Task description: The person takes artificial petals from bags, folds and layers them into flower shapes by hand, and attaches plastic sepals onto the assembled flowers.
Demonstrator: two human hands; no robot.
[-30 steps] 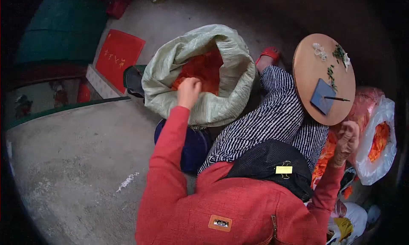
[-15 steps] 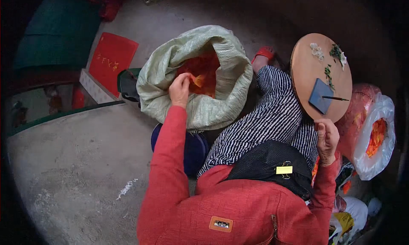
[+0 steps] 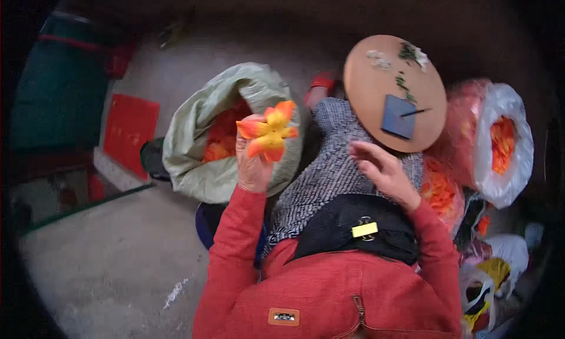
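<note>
My left hand [image 3: 254,169] is closed on an orange-and-yellow flower [image 3: 272,133] with pointed petals, held up in front of a woven pale green sack [image 3: 187,173]. More orange-red petal pieces [image 3: 219,143] lie inside the sack, partly hidden by my hand. My right hand [image 3: 386,173] is over my lap, fingers apart, with nothing visible in it. Just beyond it stands a round wooden board [image 3: 360,80]. On the board are a blue square block [image 3: 393,122], a thin dark pen-like stick [image 3: 416,111] across it, small green pieces [image 3: 407,53] and whitish pieces [image 3: 376,60].
At the right, a clear plastic bag [image 3: 518,180] holds orange pieces, with a pink bag [image 3: 462,118] against it. Another bag of orange pieces [image 3: 436,189] sits by my right forearm. Several plastic bags [image 3: 503,256] lie lower right. A red panel [image 3: 130,130] leans at the left.
My left hand has lifted out of the sack opening with the flower. My right hand has moved from the board's edge to over my lap, fingers spreading. The view has shifted.
</note>
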